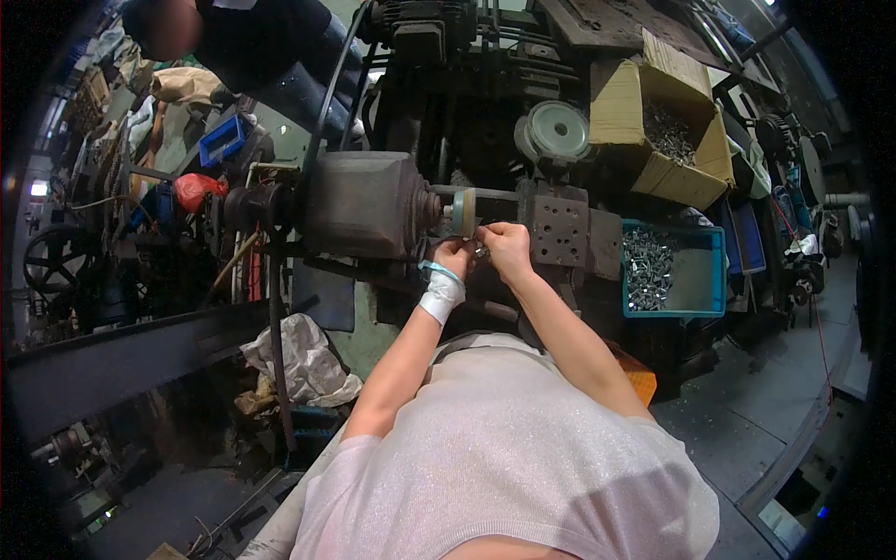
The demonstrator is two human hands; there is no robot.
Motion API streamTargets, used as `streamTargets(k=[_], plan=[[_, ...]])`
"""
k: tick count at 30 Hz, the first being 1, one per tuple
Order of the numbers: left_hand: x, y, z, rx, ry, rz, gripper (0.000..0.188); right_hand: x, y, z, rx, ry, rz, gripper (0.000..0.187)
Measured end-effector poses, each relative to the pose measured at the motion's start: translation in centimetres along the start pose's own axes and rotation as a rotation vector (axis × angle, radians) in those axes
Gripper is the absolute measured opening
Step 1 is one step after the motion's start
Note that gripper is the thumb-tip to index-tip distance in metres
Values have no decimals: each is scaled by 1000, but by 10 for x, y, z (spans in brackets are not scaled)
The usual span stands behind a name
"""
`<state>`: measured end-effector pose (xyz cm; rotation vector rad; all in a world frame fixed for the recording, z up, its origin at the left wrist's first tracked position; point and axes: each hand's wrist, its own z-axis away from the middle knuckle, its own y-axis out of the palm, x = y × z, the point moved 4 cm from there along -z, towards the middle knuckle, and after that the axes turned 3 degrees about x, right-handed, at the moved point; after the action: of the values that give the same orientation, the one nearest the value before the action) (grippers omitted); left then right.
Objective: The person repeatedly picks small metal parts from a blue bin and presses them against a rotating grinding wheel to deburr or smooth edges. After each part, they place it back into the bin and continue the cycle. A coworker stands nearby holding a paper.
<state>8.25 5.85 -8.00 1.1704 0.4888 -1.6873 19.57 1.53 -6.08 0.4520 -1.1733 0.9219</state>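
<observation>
Both my hands meet close in front of a round grinding wheel (pixel 468 215) with a pale rim, mounted on the spindle of a dark machine head (pixel 362 207). My left hand (pixel 452 256), with a white wrap and a light blue band at its wrist, is closed with fingertips pinched. Fingers bent, my right hand (pixel 507 248) is closed just beside it. A small shiny metal piece (pixel 481 250) shows between the two hands, and both sets of fingertips are on it. Its exact shape is too small to make out. Whether it touches the wheel I cannot tell.
Right of the wheel stands a block with holes (pixel 560 229). A blue-green crate (pixel 674 315) and a cardboard box (pixel 616 103) hold many small metal parts. A round dial-like disc (pixel 558 130) sits behind. Another person (pixel 271 47) stands far left. A white sack (pixel 303 364) lies left.
</observation>
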Motion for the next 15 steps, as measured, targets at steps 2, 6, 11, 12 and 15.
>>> streamTargets(k=[2,6,11,12,15], plan=[[-4,3,2,-19,-22,-1,11,-9,2,-4,-3,-43,-63,16],[-9,-1,9,-22,54,-73,10,7,-1,8,37,30,-78,17],[-45,3,55,34,283,-216,13,36,-14,56,166,-8,-336,20],[-53,4,63,25,338,-239,11,51,-16,67,210,-41,-365,18],[-76,10,80,51,471,-260,12,65,-22,81,230,-121,-385,18]])
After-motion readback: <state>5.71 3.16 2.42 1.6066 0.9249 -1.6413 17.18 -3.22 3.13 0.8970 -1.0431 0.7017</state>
